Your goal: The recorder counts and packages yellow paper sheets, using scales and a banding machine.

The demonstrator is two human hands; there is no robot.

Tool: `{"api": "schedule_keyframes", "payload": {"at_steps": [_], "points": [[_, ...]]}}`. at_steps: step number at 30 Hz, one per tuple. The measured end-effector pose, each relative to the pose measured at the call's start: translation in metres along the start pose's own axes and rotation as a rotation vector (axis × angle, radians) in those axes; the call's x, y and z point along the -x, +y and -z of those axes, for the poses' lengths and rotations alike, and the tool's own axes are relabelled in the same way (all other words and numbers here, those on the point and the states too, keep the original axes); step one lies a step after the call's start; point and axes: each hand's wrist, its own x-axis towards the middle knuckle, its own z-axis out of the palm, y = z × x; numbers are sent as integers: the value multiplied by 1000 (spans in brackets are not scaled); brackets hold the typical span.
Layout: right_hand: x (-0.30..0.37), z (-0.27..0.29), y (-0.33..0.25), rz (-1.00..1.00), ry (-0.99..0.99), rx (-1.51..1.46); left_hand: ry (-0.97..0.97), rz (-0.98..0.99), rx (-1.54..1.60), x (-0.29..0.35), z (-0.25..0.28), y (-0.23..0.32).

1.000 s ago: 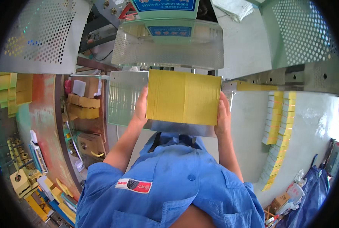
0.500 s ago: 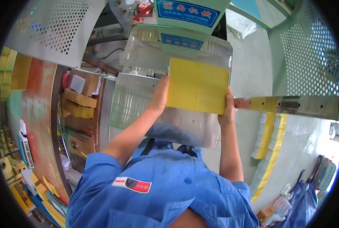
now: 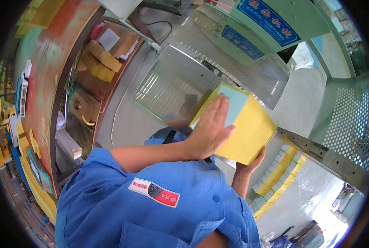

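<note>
A yellow block (image 3: 249, 131), which looks like a stack of sheets with yellow covers, is held tilted in front of my chest. A pale blue-green face (image 3: 235, 105) shows on it between yellow parts; I cannot tell whether this is a sheet or the stack's side. My left hand (image 3: 211, 128) lies flat against that face, fingers straight and thumb apart. At the block's lower right, my right hand (image 3: 250, 164) grips the edge, thumb in front and the other fingers hidden behind.
Beyond the block stands a pale green machine (image 3: 292, 20) with a shiny metal table (image 3: 180, 78). A metal rail (image 3: 316, 152) and a perforated panel (image 3: 352, 120) are at the right. Yellow-and-white stacks (image 3: 278, 175) rest on the floor. A wooden bench (image 3: 48, 82) with cluttered shelves runs along the left.
My view has swung round and the block is lower, nearer my chest and turned. The left hand has left the block's left edge and now presses flat on it; the right keeps its grip.
</note>
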Motion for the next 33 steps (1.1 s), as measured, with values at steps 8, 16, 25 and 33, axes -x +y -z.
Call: {"api": "schedule_keyframes", "payload": {"at_steps": [8, 16, 25, 33], "points": [[19, 17, 9, -22, 12, -118, -155, -43, -209, 14, 7, 30], [15, 43, 3, -52, -141, 238, -174, 184, 287, 47, -1, -63], [-2, 15, 16, -26, -157, 72, -96, 229, 355, 35, 7, -44], [-44, 12, 11, -131, -172, -134, -104, 245, 278, -26, 36, -13]]}}
